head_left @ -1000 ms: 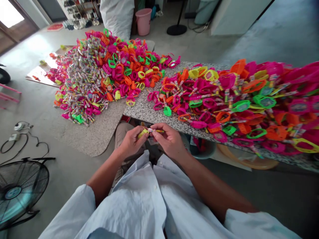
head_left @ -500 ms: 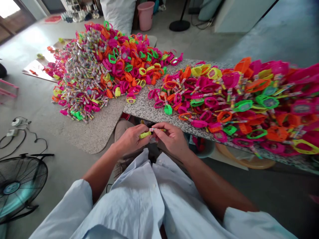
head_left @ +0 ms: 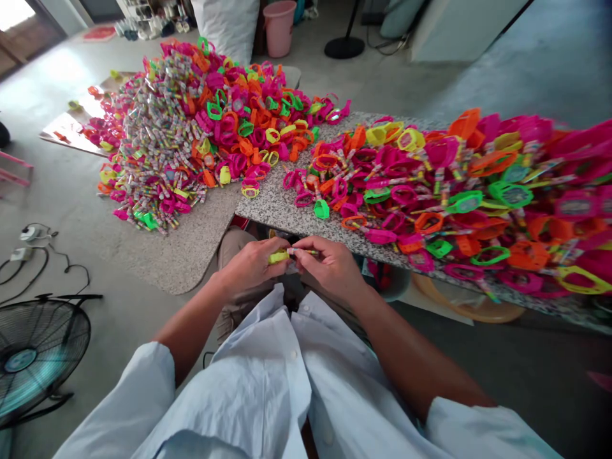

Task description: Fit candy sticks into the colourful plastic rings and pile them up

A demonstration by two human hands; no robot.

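Note:
My left hand [head_left: 251, 268] pinches a small yellow plastic piece [head_left: 278, 256] in front of my lap. My right hand [head_left: 329, 268] grips a thin multicoloured stick [head_left: 306, 252] whose end meets the yellow piece between my fingertips. Both hands sit just below the front edge of a speckled stone table [head_left: 282, 213]. Heaped on that table is a pile of neon pink, orange, green and yellow plastic rings [head_left: 430, 185], the nearest about a hand's width from my fingers.
A second, lower speckled board [head_left: 186, 255] at the left carries a large heap of rings and wrapped sticks [head_left: 191, 127]. A floor fan [head_left: 33, 363] and cables [head_left: 33, 255] lie at the left. A pink bucket [head_left: 280, 29] and a stand base [head_left: 344, 48] sit behind.
My hands have stayed together at the same spot, the fingers shifting slightly on the yellow piece and stick. The view has drifted a little.

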